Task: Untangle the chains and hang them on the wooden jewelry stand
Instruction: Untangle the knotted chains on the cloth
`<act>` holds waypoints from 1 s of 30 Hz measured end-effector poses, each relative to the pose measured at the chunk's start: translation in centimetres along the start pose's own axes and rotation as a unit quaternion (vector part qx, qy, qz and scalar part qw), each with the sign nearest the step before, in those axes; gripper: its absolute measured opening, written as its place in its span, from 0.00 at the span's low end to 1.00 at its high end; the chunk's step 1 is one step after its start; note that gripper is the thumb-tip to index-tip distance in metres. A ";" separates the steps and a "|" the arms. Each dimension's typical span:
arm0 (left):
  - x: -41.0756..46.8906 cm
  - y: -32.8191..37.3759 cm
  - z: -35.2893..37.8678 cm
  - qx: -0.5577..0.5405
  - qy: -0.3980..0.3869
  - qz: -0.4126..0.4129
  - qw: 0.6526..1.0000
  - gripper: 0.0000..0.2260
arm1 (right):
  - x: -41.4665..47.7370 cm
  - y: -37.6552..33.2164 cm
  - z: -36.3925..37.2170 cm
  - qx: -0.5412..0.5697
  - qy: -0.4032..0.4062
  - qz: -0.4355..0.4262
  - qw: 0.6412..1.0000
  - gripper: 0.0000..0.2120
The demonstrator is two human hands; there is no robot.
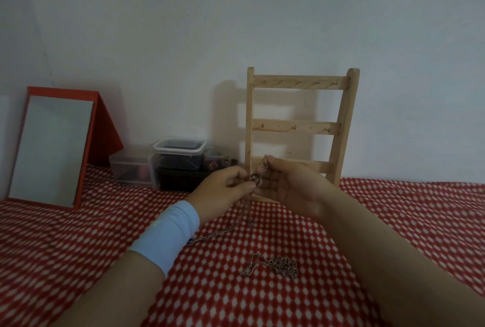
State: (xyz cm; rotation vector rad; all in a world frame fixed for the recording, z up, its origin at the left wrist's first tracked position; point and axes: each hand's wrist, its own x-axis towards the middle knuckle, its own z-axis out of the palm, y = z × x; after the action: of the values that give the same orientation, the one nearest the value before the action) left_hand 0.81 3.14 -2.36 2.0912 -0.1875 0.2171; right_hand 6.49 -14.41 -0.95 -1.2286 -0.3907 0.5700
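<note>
A: Where is the chain the person works on?
B: It hangs between both hands in front of the lowest bar of the wooden jewelry stand. The left hand pinches it near a small round pendant, fingers closed on the chain, whose loose end trails down and to the left onto the red-and-white checked cloth.
A: And the other hand?
B: The right hand holds the clasp end up, thumb and forefinger pressed together on it, just right of the left fingertips. The two grips almost touch.
A: Any other chain?
B: A second chain lies bunched on the cloth, nearer than the hands and well apart from them.
A: And the stand's hooks?
B: Bare on the two upper bars. To the far left are clear plastic boxes and a red-framed mirror.
</note>
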 end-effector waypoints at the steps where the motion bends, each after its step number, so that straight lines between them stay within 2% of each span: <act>1: 0.1 -0.1 -0.2 0.026 0.015 0.008 1.000 0.06 | 0.0 0.0 0.1 -0.010 0.005 0.001 1.000 0.15; 4: 0.1 -0.2 -0.6 0.054 0.078 0.019 0.995 0.09 | 0.1 0.2 0.3 -0.024 0.014 0.012 1.000 0.15; 6: 0.1 -0.1 -0.6 0.025 0.084 0.003 0.996 0.10 | 0.1 0.3 0.6 -0.012 0.011 0.013 1.000 0.15; 8: 0.0 0.3 -0.3 -0.100 0.061 -0.052 0.992 0.11 | -0.1 0.3 0.6 0.005 0.006 0.015 1.000 0.14; 10: -0.1 0.8 -0.1 -0.265 0.021 -0.100 0.959 0.10 | -0.2 0.1 0.7 0.020 -0.003 0.022 1.000 0.14; 11: -0.2 0.8 0.0 -0.315 0.005 -0.103 0.944 0.08 | -0.2 0.0 0.7 0.032 -0.007 0.025 0.999 0.14; 13: -0.1 0.7 0.0 -0.309 -0.005 -0.080 0.948 0.05 | -0.4 -0.3 0.7 0.057 -0.014 0.022 0.998 0.13; 16: -0.2 0.6 -0.1 -0.289 -0.002 -0.066 0.955 0.09 | -0.3 -0.3 0.8 0.044 0.003 0.004 0.999 0.13; 19: -0.2 0.7 -0.3 -0.290 0.003 -0.076 0.954 0.06 | 0.1 0.3 0.6 -0.045 0.081 0.000 0.996 0.06; 21: -0.1 0.6 -0.3 -0.257 0.013 -0.081 0.963 0.08 | 0.1 0.5 0.3 -0.158 0.099 0.000 0.982 0.12; 24: -0.2 0.5 -0.1 -0.240 0.013 -0.084 0.967 0.09 | -0.3 0.3 0.5 -0.315 0.064 -0.023 0.947 0.16; 28: -0.2 0.9 0.0 -0.264 0.022 -0.095 0.959 0.09 | -0.8 -0.1 1.0 -0.278 0.010 -0.073 0.958 0.11; 30: -0.2 1.1 0.1 -0.274 0.029 -0.097 0.956 0.08 | -1.0 0.0 0.9 -0.299 0.007 -0.109 0.948 0.09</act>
State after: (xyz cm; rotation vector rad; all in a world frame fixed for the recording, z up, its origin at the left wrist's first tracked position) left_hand 0.39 2.54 -1.51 1.5356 -0.0018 0.0926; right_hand 5.19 -14.26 -0.65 -1.7399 -0.7104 0.2515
